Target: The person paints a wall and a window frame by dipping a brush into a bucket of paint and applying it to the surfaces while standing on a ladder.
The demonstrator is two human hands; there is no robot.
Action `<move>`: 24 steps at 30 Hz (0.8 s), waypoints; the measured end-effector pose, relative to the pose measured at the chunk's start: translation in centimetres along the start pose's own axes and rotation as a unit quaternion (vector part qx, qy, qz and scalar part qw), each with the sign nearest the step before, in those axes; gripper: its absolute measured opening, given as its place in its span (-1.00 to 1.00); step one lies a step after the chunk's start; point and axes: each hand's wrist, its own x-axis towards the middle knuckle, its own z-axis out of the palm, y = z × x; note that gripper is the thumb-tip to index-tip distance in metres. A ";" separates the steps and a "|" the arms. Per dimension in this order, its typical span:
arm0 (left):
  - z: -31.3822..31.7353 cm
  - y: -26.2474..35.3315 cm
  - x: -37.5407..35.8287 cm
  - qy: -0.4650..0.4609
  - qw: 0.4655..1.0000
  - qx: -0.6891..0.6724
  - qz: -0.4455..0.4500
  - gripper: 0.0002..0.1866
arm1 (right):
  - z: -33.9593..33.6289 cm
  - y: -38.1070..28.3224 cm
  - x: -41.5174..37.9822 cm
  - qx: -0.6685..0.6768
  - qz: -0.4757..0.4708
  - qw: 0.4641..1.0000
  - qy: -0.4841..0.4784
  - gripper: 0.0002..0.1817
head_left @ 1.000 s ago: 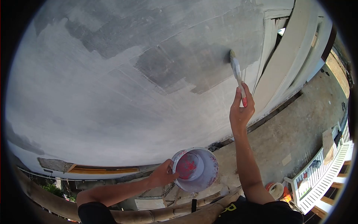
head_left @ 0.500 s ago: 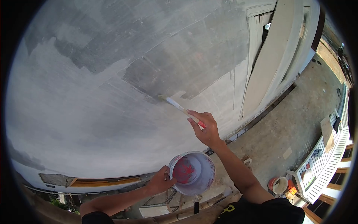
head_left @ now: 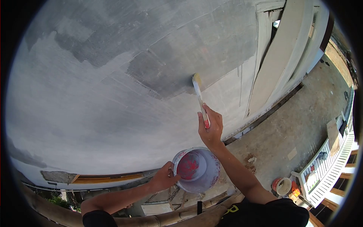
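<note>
My right hand [head_left: 211, 126] is closed around the handle of a paintbrush [head_left: 198, 90], whose bristles touch the wall [head_left: 113, 128] at the lower edge of a darker grey patch [head_left: 166, 72]. Around that patch the wall looks pale and whitish. Lower down, my left hand [head_left: 165, 177] grips the rim of a paint-stained white bucket [head_left: 206, 172], tilted so its mouth faces me. Inside it, red smears [head_left: 188, 166] show. The fingers of my left hand are partly hidden behind the rim.
Bamboo poles [head_left: 159, 219] run below my arms. To the right, beyond the concrete ground [head_left: 264, 136], stand a white slatted bench [head_left: 325, 170] and another bucket [head_left: 281, 186]. A door frame [head_left: 276, 64] edges the wall, and an opening with a wooden frame [head_left: 109, 178] lies lower left.
The paintbrush in my right hand has moved up and right along the wall, and its handle now points more upright. My left hand and the bucket have barely shifted.
</note>
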 end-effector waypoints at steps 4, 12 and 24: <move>0.1 -0.5 0.3 -0.001 1.000 0.002 -0.001 -0.65 | 0.5 -2.2 -2.8 0.113 -0.028 0.983 -0.144 -0.60; 0.3 -1.0 -0.2 0.007 0.999 0.033 0.022 -0.64 | -3.0 4.2 1.3 0.076 0.038 0.990 -0.109 -0.65; 0.3 -0.4 0.2 0.005 1.000 -0.005 0.003 -0.66 | -0.4 -1.0 -0.6 0.048 0.051 0.997 -0.009 -0.69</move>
